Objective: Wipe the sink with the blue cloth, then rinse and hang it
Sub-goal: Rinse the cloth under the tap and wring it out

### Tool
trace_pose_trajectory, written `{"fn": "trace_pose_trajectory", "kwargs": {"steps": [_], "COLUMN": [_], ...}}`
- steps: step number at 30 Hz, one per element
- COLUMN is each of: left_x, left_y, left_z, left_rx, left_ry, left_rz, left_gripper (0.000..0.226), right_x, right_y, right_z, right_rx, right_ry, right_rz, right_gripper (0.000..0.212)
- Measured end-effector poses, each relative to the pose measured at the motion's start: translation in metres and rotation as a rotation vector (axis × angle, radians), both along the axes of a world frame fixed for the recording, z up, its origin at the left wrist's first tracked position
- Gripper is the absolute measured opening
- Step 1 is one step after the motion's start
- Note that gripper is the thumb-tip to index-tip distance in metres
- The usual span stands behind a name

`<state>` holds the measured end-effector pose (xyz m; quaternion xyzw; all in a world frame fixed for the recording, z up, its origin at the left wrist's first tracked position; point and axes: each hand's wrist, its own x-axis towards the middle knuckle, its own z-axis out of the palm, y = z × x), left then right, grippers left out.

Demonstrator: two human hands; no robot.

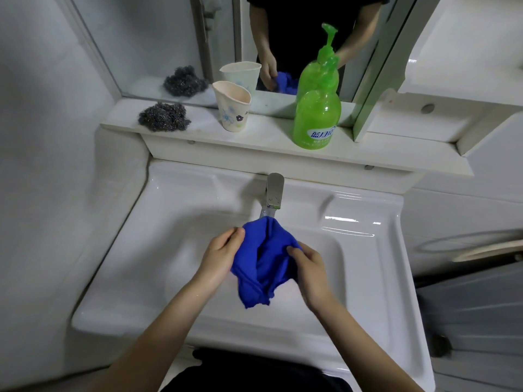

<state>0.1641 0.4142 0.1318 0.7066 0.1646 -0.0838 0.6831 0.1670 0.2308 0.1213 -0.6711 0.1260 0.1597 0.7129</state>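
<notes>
Right now a bright blue soft cloth (263, 261) is bunched into a crumpled wad with deep folds down its middle. It is held in the air over the basin of the white ceramic sink (169, 250), about midway between the sink's left and right edges. Its upper end rises to the tip of the flat silver metal faucet (274, 193) at the sink's back edge and overlaps it in this view; whether the two touch cannot be told. Its lower end hangs loose in a ragged tail toward the sink's front edge. The fabric is an even deep blue, and whether it is wet cannot be told.

The left grip (223, 250), a bare hand, is closed on the cloth's left side, with fingers curled underneath and the thumb pressed on top near the upper end. The right grip (308, 267), the other bare hand, is closed on the cloth's right side, its fingers curled into the folds.

Behind the sink's back edge a white shelf (268, 148) runs under a mirror (169, 38). A grey steel-wool scouring ball (164, 116) lies near the shelf's left end. Beside it, toward the middle, a cream paper cup with a flower print (232, 108) stands upright. Well apart, toward the right end, stands a green translucent plastic pump bottle with a white label (317, 117).
</notes>
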Motion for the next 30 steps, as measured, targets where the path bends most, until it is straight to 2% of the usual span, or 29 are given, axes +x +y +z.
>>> {"fn": "trace_pose_trajectory", "kwargs": {"steps": [3,7,10,12,17,20,23,24,25,26,28,30], "left_x": [0.004,0.006,0.007,0.004,-0.007,-0.006,0.0,0.002,0.005,0.008,0.013,0.02], "left_y": [0.025,0.049,0.062,0.065,0.066,0.07,0.063,0.057,0.047,0.035,0.012,-0.005], "left_z": [0.009,0.019,-0.004,-0.022,-0.039,-0.048,-0.036,-0.027,-0.016,-0.003,0.013,0.017], "left_rx": [0.081,0.233,0.472,0.538,0.622,0.754,0.928,0.892,0.777,0.624,0.328,0.268], "left_ry": [-0.045,-0.145,-0.12,-0.08,-0.084,0.054,0.094,0.04,-0.034,-0.078,-0.094,-0.068], "left_rz": [0.002,-0.058,-0.069,-0.057,-0.08,-0.278,-0.488,-0.532,-0.566,-0.589,-0.662,-0.66], "left_gripper": [0.033,0.009,0.008,0.011,0.014,0.025,0.017,0.035,0.058,0.071,0.061,0.04], "right_x": [0.011,0.014,0.016,0.014,0.001,0.0,0.003,0.005,0.008,0.01,0.015,0.018], "right_y": [-0.019,-0.039,-0.05,-0.052,-0.046,-0.033,-0.018,-0.014,-0.01,-0.006,-0.003,-0.006], "right_z": [0.009,0.029,0.014,0.0,0.01,0.02,0.029,0.032,0.035,0.038,0.042,0.047], "right_rx": [-0.078,-0.174,-0.349,-0.472,-0.391,-0.381,-0.338,-0.336,-0.353,-0.379,-0.382,-0.276], "right_ry": [-0.058,-0.243,-0.285,-0.275,-0.324,-0.334,-0.354,-0.369,-0.391,-0.418,-0.438,-0.381], "right_rz": [-0.049,-0.041,0.012,0.055,0.088,0.242,0.365,0.428,0.506,0.584,0.645,0.491], "right_gripper": [0.026,0.014,0.017,0.018,0.017,0.017,0.016,0.015,0.014,0.014,0.014,0.009]}}
